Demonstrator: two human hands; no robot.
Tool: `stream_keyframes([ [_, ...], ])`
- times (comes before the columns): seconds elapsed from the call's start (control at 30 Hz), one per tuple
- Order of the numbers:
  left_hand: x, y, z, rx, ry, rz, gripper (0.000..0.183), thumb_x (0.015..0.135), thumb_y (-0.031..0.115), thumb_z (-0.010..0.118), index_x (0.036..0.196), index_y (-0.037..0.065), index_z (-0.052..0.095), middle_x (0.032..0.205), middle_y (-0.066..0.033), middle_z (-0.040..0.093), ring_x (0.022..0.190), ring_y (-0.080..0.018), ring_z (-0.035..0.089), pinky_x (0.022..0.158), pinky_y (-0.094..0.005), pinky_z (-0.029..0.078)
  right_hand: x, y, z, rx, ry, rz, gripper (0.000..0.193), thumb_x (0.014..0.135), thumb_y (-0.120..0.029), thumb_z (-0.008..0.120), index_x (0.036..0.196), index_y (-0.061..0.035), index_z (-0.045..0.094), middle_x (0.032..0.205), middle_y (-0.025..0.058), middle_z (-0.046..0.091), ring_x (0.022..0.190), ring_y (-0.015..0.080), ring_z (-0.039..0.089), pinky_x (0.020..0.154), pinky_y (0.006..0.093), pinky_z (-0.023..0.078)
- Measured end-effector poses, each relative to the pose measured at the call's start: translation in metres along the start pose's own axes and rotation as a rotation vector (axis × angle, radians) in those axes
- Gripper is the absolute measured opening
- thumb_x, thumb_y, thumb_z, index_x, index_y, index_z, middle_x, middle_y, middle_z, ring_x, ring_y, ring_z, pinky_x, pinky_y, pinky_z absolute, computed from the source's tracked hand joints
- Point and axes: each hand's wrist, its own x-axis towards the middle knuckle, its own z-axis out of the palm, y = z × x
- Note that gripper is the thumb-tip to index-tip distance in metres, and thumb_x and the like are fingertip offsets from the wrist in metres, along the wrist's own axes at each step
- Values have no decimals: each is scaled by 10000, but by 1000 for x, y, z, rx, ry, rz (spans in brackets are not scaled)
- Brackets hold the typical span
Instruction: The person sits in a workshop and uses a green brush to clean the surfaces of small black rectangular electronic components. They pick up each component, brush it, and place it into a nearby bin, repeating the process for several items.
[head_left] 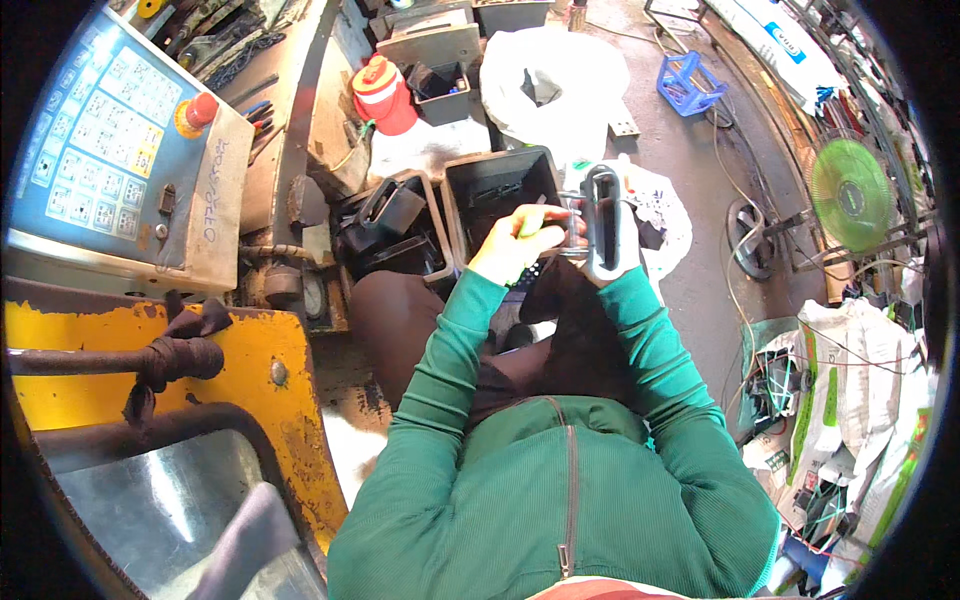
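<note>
In front of my lap, my right hand holds up a black plastic part, long and hollow with a rounded oblong opening. Beside it my left hand is closed, fingers bent and thumb pressed in, close to the part's left side. What the left fingers grip is too small and blurred to name. Just beyond the hands stands a dark bin with black pieces inside. Left of it, a second bin holds more black plastic parts, hollow like the one in my hand.
A control panel with a red button and a yellow machine door flank my left. Ahead are a red-and-white jug and a white sack. Rightward are a white bag, blue crate, green fan and floor cables.
</note>
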Motion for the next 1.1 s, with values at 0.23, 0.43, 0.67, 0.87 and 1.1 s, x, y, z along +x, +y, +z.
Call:
stream_keyframes([
  [0.23, 1, 21, 21, 433, -50, 80, 223, 814, 198, 709, 932, 19, 649, 786, -32, 629, 676, -98, 555, 651, -268, 469, 0, -2, -22, -438, 237, -291, 351, 1001, -325, 389, 1084, -41, 578, 875, 54, 614, 734, 145, 617, 635, 263, 521],
  [0.43, -3, 19, 40, 730, 261, 304, 272, 766, 210, 765, 849, 6, 606, 747, -102, 636, 659, -159, 609, 622, -303, 484, 9, -13, 7, -1134, 328, -624, 404, 991, -361, 465, 1048, 3, 631, 869, 42, 662, 713, 113, 623, 641, 259, 510],
  [0.67, 13, 10, 56, 909, 458, 409, 263, 845, 253, 647, 711, 71, 513, 680, -120, 504, 616, -339, 584, 523, -430, 449, 14, -22, 0, -1280, 687, -656, 444, 971, -367, 498, 1116, 32, 628, 992, 93, 676, 808, 162, 602, 746, 282, 475],
  [0.87, 72, 64, 40, 747, 545, 652, 175, 825, 138, 693, 840, 19, 565, 640, -125, 571, 577, -204, 586, 541, -349, 458, -4, -41, 69, -367, 655, -911, 215, 879, -95, 650, 1082, -60, 586, 1017, 44, 634, 886, 144, 614, 781, 280, 514],
  [1.1, 257, 42, -51, 996, 576, 644, 312, 838, 306, 623, 1024, 58, 580, 1027, -149, 617, 928, -323, 609, 832, -417, 486, -5, -68, -13, -903, 473, -988, 302, 900, -136, 625, 1177, -53, 538, 1151, 56, 583, 1038, 155, 566, 888, 310, 463],
])
